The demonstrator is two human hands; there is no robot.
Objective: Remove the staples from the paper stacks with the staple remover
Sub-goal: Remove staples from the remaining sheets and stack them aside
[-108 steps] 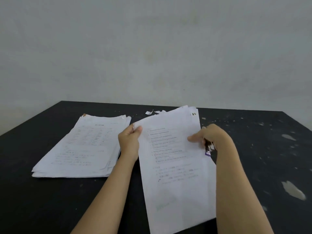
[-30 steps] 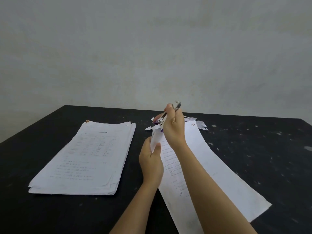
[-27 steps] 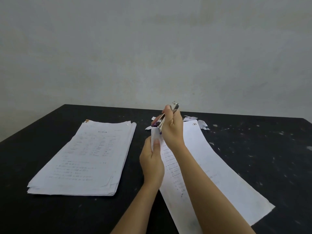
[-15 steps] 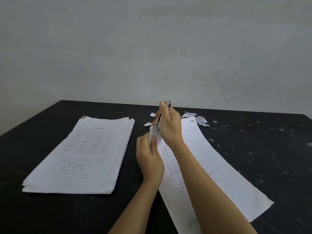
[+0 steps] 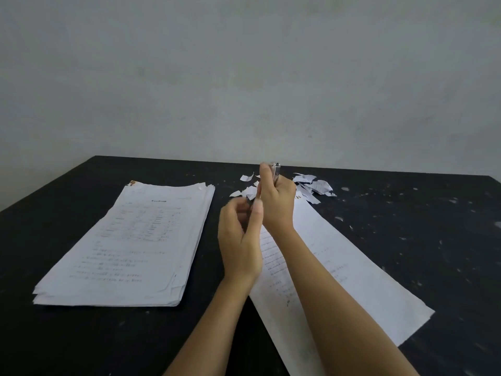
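Hidden or unclear: most of staple remover [image 5: 276, 172], only a metal tip showing above right hand [image 5: 276, 204]; staple itself not discernible; print on sheets too small to read; far upper corner of right paper stack [image 5: 339, 270] covered by both hands and forearms, near end cut off at bottom edge.

Hands, two: right hand closed around staple remover, raised above the stack's top corner; left hand [image 5: 241, 240] just beside it, fingers curled, thumb up, blurred, contents if any impossible to tell.

Paper stacks, two: thick left paper stack [image 5: 127, 245] lying flat, well apart from hands; right paper stack angled under the forearms.

Torn paper scraps [image 5: 311, 185], a scattered cluster, number uncertain, behind the hands.

Black table [image 5: 420, 240], one, speckled with pale marks.
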